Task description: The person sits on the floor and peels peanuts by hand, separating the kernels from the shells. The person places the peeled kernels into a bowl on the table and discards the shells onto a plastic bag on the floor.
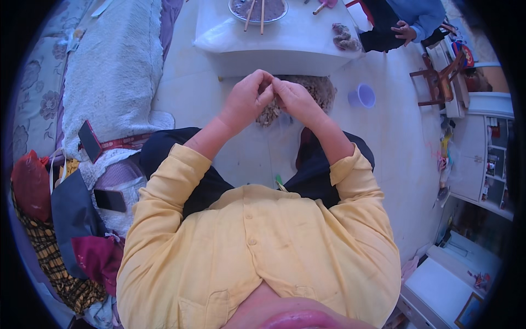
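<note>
My left hand and my right hand meet fingertip to fingertip in front of me, above the floor. Thumbs and forefingers are pinched together. Anything small between them is hidden by the fingers. Below and behind my hands, a clear plastic bag lies on the floor at the foot of the table, filled with small tan-brown pieces that look like peanuts in the shell. More tan pieces show just under my fingers. On the white-covered table stands a bowl of purplish contents, with chopsticks across its rim.
A lavender plastic cup is on the floor to the right. A crumpled cloth lies at the table's right corner, beside a seated person. A wooden chair stands farther right. Left is a couch with phones and bags.
</note>
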### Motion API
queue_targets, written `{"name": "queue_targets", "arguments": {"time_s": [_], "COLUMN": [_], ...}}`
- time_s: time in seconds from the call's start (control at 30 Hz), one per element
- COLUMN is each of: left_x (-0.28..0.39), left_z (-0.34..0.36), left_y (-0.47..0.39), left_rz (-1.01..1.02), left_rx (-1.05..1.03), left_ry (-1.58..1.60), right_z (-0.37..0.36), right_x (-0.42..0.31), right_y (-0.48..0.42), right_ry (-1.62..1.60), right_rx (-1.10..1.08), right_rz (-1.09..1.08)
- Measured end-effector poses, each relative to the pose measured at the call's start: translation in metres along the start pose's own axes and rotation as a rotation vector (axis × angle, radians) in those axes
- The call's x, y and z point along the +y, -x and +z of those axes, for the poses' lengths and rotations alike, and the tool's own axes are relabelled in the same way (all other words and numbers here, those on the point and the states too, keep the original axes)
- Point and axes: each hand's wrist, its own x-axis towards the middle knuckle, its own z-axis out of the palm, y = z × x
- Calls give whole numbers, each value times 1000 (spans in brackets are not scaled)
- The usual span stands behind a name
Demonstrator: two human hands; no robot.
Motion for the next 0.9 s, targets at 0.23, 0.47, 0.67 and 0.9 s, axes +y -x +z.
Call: {"name": "queue_targets", "arguments": {"time_s": [0.23,0.47,0.67,0.9], "left_x": [-1,-9,-6,-8], "left_z": [10,19,20,15], "left_y": [4,5,7,3], "left_rz": [11,-54,-8,-19], "left_rx": [100,126,181,142], "left_ry": [-144,-185,-71,130], "right_z": [10,16,22,13], "right_x": [7,22,17,-7], "right_y": [0,-6,-3,-1], "right_ry": [-22,145,119,-450], "right_rx": [58,182,217,31], "right_rz": [24,16,-47,169]}}
